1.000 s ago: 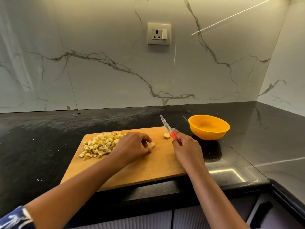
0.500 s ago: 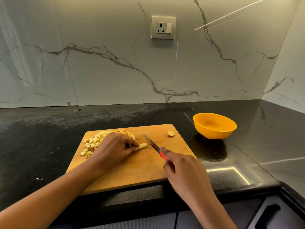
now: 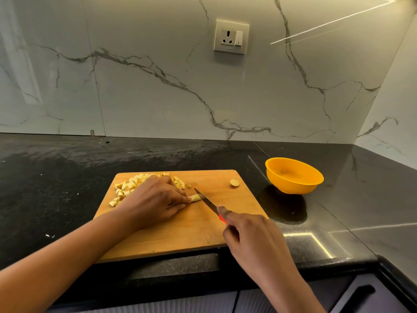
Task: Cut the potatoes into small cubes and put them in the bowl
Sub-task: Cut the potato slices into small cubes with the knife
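A wooden cutting board (image 3: 180, 231) lies on the black counter. My left hand (image 3: 155, 201) pins a pale potato strip (image 3: 195, 198) to the board, its tip sticking out past my fingertips. My right hand (image 3: 252, 236) grips a red-handled knife (image 3: 208, 203), and the blade's edge meets the strip's free end. A heap of potato cubes (image 3: 126, 187) sits at the board's far left, partly hidden behind my left hand. A small round potato end (image 3: 234, 182) lies alone at the board's far right. The orange bowl (image 3: 293, 175) stands empty to the right of the board.
The marble wall carries a power socket (image 3: 231, 37) behind the board. The counter's front edge (image 3: 293, 267) runs just below the board, with drawer fronts underneath. A corner wall closes the right side.
The knife came down from its raised position near the bowl to the potato strip. My left hand slid slightly left along the strip. The camera moved closer.
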A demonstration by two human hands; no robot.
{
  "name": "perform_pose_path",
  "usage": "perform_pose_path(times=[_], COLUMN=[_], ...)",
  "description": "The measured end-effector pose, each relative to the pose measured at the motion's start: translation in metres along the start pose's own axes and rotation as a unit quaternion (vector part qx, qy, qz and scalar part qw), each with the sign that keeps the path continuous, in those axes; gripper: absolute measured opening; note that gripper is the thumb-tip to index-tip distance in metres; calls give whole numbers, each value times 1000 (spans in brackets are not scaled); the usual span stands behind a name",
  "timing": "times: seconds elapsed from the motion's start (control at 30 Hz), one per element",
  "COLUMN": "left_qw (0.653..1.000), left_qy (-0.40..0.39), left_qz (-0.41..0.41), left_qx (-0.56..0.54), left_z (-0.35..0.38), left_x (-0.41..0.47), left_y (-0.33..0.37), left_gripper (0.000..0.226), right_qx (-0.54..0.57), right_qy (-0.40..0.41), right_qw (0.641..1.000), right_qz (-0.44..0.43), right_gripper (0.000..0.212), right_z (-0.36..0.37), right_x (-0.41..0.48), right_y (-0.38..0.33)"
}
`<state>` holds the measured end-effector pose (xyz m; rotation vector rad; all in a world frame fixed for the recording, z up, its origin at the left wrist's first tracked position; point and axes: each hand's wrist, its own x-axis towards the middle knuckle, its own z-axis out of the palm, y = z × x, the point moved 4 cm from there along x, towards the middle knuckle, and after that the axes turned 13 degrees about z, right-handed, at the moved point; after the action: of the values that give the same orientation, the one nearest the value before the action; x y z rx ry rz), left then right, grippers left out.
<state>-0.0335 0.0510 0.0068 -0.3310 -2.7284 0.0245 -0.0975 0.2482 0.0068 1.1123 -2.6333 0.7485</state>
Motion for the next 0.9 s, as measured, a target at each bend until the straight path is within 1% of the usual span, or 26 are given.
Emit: perform_pose_path(times=[0.1,0.2,0.27,0.4,0.47,0.6,0.67,0.73,0.9], left_qw=[999,997,994,993,993,992,993,995,997], left_qy=[-32,-73,-100,-105,-109,-108,-102,-95,-77], left_qz=[0,2,-1,7,7,-1,-4,-4,-5], left_qx=[15,28,39,44,48,58,53,43,30], left_z=[2,0,0,1,1,2,2,4,4], left_x=[-5,-5,-3,-4,-4,-5,-6,-7,-11], left_y=[-4,-5,-6,-7,-7,-6,-6,-5,-6], left_gripper=[74,92,100,99,100,101,99,93,78], right_qx=[9,3,1,11,10,-53,-81,-79,-26], right_qy=[-4,-7,-6,-9,-30,-52,-46,-37,-2], right_qw=[1000,1000,1000,1000,999,997,995,995,1000], right_qz=[-10,-13,-13,-14,-14,-23,-38,-46,-2], right_gripper=[47,47,46,45,45,48,50,50,48], right_z=[-3,-2,1,4,6,6,5,-1,-10], right_x=[2,3,4,7,14,18,4,-12,-13], right_y=[2,1,1,2,-1,-11,-12,-8,4])
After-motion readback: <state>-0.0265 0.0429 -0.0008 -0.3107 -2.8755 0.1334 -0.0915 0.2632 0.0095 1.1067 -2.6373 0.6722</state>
